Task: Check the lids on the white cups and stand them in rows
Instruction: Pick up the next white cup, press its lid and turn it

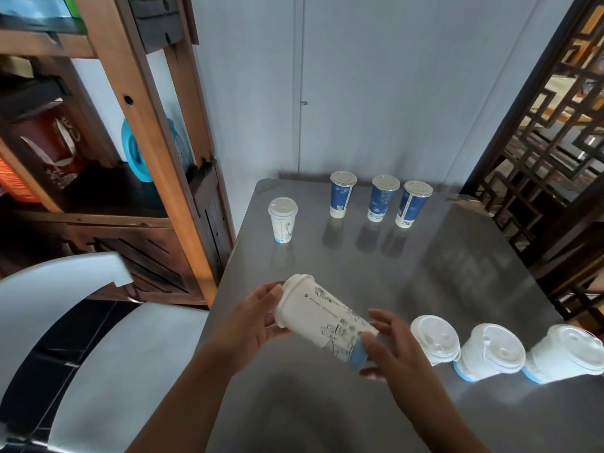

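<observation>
A white lidded cup [322,317] lies tilted in the air above the grey table [441,273], lid end up-left, blue base down-right. My left hand [253,320] grips its lid end and my right hand [387,346] grips its base. Another white cup [282,220] stands upright alone at the far left of the table. Three more white lidded cups [433,340] [492,351] [563,353] stand in a row at the near right.
Three blue cups [341,195] [383,198] [412,204] with clear lids stand in a row at the back of the table. A wooden shelf unit [157,125] rises at the left, a grey chair [81,322] below it. A dark lattice screen [549,152] borders the right.
</observation>
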### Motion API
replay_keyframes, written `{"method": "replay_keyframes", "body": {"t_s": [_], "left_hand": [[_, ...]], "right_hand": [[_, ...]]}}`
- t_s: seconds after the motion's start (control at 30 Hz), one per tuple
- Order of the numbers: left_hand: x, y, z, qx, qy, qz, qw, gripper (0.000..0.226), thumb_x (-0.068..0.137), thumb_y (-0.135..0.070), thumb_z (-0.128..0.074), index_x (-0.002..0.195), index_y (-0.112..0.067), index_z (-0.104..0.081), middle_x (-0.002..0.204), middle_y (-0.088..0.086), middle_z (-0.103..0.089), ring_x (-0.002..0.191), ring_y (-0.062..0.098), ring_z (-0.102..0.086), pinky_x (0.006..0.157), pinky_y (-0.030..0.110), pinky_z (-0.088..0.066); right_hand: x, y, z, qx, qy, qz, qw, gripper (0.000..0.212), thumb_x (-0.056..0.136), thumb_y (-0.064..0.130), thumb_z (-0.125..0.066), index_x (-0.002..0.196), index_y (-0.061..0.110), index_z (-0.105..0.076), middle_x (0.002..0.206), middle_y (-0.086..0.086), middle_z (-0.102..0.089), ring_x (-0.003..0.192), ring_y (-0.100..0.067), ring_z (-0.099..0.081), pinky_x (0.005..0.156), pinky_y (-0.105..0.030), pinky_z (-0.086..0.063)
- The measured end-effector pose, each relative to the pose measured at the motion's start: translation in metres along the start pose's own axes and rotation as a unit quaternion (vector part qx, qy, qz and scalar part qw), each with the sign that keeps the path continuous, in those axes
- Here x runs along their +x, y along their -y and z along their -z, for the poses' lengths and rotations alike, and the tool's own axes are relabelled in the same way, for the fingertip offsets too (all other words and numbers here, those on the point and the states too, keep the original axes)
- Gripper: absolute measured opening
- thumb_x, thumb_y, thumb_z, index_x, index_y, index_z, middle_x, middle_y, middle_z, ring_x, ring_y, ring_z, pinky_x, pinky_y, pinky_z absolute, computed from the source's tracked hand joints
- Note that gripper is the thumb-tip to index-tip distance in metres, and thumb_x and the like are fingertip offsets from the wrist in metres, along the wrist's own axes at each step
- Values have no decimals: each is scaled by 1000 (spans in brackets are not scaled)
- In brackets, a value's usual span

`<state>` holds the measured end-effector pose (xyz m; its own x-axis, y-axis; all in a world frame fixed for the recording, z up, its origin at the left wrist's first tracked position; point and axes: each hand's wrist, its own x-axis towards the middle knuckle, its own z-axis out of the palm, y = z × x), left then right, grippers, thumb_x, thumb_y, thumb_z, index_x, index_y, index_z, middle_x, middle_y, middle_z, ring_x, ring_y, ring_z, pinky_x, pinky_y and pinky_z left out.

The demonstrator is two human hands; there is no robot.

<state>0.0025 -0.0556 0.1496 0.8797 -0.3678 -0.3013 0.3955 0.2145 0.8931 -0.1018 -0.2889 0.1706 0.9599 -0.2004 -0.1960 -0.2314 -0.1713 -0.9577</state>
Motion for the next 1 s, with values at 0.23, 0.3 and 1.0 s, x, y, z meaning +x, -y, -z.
{"method": "replay_keyframes", "body": {"t_s": [0.23,0.3,1.0], "left_hand": [[-6,-2,-6,-63,24,-55,996,47,101,-20,-49,141,2,-45,142,30,-51,123,41,-53,107,64,-36],[-6,-4,-8,-53,31,-54,997,50,96,-24,-52,140,0,-48,139,29,-54,121,39,-55,102,57,-43],[16,-15,-69,23,97,59,993,68,73,-79,-57,115,-29,-73,111,13,-74,97,25,-70,82,40,-55]], "right_hand": [[-6,4,-3,238,159,-175,942,32,89,30,-59,111,8,-70,109,-25,-72,87,-37,-70,64,-38,-58],[-8,5,-5,236,185,-165,940,31,82,31,-65,104,11,-74,110,-28,-70,90,-37,-70,66,-38,-59],[-6,-26,0,323,179,-114,922,44,83,19,-66,127,19,-64,130,-20,-63,110,-35,-66,82,-42,-56]]}}
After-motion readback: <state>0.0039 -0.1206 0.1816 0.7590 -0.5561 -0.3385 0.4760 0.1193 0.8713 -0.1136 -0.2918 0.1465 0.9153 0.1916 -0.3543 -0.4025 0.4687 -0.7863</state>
